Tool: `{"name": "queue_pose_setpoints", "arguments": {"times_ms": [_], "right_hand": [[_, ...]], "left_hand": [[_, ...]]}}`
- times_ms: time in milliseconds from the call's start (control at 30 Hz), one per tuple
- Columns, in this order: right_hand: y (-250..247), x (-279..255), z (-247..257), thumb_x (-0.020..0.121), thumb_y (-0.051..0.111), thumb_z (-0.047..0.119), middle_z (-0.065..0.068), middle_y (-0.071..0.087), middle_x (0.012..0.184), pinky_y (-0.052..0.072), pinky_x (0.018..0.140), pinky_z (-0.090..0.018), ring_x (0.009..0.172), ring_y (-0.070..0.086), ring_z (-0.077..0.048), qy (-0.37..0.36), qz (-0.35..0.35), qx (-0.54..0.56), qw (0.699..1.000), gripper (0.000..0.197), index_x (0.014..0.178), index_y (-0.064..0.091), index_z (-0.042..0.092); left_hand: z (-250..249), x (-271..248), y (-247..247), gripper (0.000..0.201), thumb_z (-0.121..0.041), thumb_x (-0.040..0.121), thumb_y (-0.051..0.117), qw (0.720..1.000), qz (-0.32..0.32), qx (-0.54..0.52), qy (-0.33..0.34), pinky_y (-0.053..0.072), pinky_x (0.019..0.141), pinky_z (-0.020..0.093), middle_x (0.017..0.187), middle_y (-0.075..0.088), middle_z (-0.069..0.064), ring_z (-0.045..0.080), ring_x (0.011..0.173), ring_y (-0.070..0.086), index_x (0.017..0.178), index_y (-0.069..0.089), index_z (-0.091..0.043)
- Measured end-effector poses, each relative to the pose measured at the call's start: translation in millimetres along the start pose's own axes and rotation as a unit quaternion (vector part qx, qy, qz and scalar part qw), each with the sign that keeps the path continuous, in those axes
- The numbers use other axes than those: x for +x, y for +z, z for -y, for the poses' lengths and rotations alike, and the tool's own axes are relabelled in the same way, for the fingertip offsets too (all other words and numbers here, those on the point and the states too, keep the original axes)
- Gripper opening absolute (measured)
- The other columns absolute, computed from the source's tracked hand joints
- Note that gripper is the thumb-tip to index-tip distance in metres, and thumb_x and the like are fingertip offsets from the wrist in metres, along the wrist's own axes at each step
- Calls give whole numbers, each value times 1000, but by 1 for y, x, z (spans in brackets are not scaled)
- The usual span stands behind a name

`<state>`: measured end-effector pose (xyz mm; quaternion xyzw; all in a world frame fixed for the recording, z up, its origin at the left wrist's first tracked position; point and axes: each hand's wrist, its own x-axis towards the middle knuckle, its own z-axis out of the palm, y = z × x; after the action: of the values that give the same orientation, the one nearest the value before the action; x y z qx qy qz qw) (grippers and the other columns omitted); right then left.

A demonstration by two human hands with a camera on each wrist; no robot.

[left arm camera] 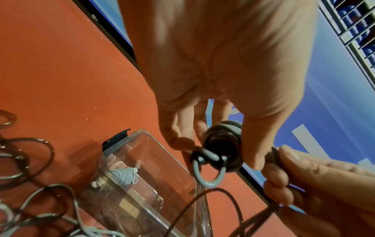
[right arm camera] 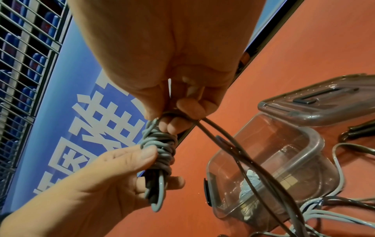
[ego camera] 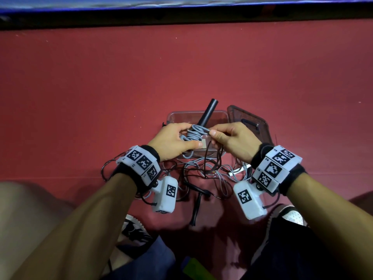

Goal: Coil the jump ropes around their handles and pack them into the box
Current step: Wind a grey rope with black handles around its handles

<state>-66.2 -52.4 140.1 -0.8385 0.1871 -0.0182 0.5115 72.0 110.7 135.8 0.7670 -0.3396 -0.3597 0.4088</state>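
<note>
Head view: left hand point(ego camera: 173, 141) grips the grey rope coil point(ego camera: 194, 134) on a black handle point(ego camera: 207, 115) while right hand point(ego camera: 234, 141) pinches its trailing strand (probably the same rope) above the clear box point(ego camera: 219, 118).

The left hand point(left arm camera: 213, 77) holds a black handle point(left arm camera: 222, 149) wrapped in grey rope point(left arm camera: 209, 173); the right hand point(left arm camera: 316, 189) pinches the rope; a clear box point(left arm camera: 154, 213) sits below.

Large white Chinese characters, cropped, on blue banner point(right arm camera: 81, 102).
</note>
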Motion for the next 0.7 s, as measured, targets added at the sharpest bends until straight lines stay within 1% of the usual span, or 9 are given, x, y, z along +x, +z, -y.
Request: {"name": "queue_pose_setpoints", "arguments": {"times_ms": [67,133,267,333,400,467,533,633,700], "right_hand": [[1,-1,2,101,58,21,3,67,69,41,62,-15,60,55,-2,-3,-16,2,1000,21,91,76,19],[3,-1,7,96,64,15,-6,73,77,47,66,-17,65,60,-7,-9,-45,35,998,12,96,76,15],[4,-1,11,90,70,4,-20,73,85,54,73,-26,73,64,-21,-27,-67,112,991,9,89,71,13],[5,-2,12,90,69,4,-20,73,84,56,77,-31,74,65,-20,-31,-69,131,988,9,86,72,11],[6,-2,14,91,68,2,-17,72,79,56,74,-26,72,65,-15,-31,-69,155,985,7,86,71,7],[5,-2,17,90,68,1,-15,71,78,54,70,-24,67,64,-12,-31,-70,185,980,8,85,70,6],[2,-1,16,90,70,4,-16,72,78,55,71,-30,69,64,-15,-30,-75,207,975,8,83,71,8],[0,-1,12,89,70,-1,-11,72,77,52,68,-24,68,63,-15,-9,-57,189,980,15,80,71,12],[4,-2,11,87,70,-3,-11,72,78,53,74,-27,74,64,-20,9,-24,175,984,17,80,70,13]], "left_hand": [[0,0,2,36,-30,83,83,1000,-8,15,-4,56,94,43,102,78,0,21,92,74,116,72,-23],[1,1,2,35,-37,81,80,999,-12,28,-11,58,89,45,99,78,1,21,87,75,113,73,-25],[-1,2,0,27,-27,88,75,998,-7,53,-14,49,67,18,93,77,-6,-1,65,66,115,73,-25],[-1,3,-1,26,-29,88,75,997,-4,73,-15,48,67,18,92,77,-8,-1,67,67,114,73,-27],[0,3,-2,28,-31,86,77,996,-2,91,-12,52,69,22,88,77,-8,1,67,68,114,73,-29],[2,2,-2,32,-31,83,80,993,4,116,-14,48,65,20,76,72,-15,-7,59,62,115,73,-28],[4,0,-1,40,-32,82,82,991,12,135,-20,43,67,14,76,67,-22,-13,62,59,120,71,-26],[6,0,0,44,-37,83,80,992,8,117,-35,56,82,27,99,77,-7,10,87,73,123,69,-26],[5,-1,2,35,-38,82,79,995,7,90,-32,60,84,41,94,78,-3,16,81,74,115,71,-31]]}}
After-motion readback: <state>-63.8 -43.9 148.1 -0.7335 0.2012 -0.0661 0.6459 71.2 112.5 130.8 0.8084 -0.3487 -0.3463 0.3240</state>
